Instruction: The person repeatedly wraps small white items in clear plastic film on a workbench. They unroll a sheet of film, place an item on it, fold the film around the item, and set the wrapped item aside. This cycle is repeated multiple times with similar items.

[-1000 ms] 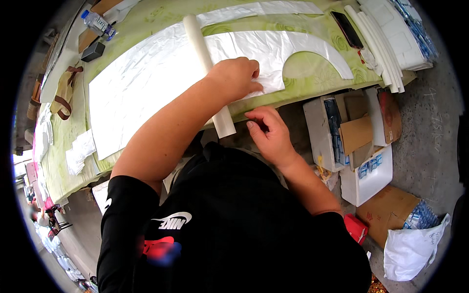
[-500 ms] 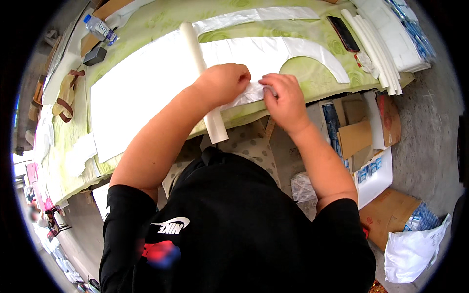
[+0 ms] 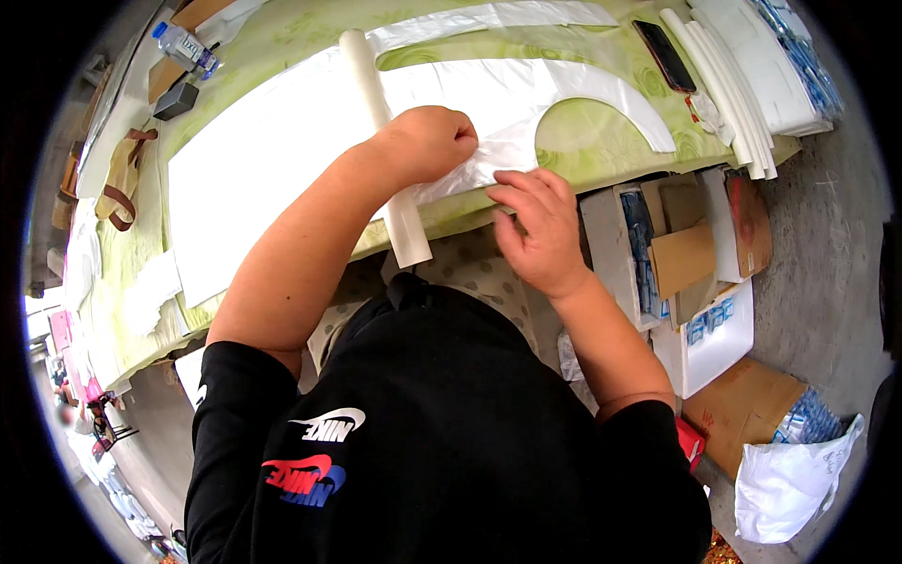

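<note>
Sheet (image 3: 479, 94) lies on the bench (image 3: 583, 141) beneath the curled left hand (image 3: 432, 143); whether that hand grips it, I cannot tell. The right hand (image 3: 543, 230), fingers loosely parted, is just beside the sheet's near edge.

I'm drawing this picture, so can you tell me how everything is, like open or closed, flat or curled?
Left hand: curled, fingertips hidden
Right hand: open, fingers bent
White sheet: spread out, creased near the hands
Tube: lying across the sheet
Phone: lying down, screen dark
Bottle: cap on
White box: open, blue packets inside
Cardboard box: open
</note>
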The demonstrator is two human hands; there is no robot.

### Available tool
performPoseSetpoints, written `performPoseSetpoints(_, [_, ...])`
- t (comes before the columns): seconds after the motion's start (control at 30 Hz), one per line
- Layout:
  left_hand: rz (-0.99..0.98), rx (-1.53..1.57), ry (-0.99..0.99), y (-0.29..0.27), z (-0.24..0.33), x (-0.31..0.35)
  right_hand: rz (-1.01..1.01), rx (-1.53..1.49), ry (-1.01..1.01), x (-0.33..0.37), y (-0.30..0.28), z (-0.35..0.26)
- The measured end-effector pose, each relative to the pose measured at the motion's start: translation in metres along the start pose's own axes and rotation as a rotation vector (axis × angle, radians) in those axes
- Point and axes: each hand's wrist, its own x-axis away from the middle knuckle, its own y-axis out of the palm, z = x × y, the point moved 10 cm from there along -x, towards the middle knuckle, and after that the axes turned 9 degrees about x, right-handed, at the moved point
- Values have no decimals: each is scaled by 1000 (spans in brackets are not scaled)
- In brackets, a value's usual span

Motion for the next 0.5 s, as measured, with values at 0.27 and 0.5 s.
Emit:
performPoseSetpoints(0.27, [94,140,-16,-15,-10,0,-161,186,78,-19,21,27])
performPoseSetpoints(0.5, [160,201,24,-21,-8,13,-183,119,-13,-35,29,13])
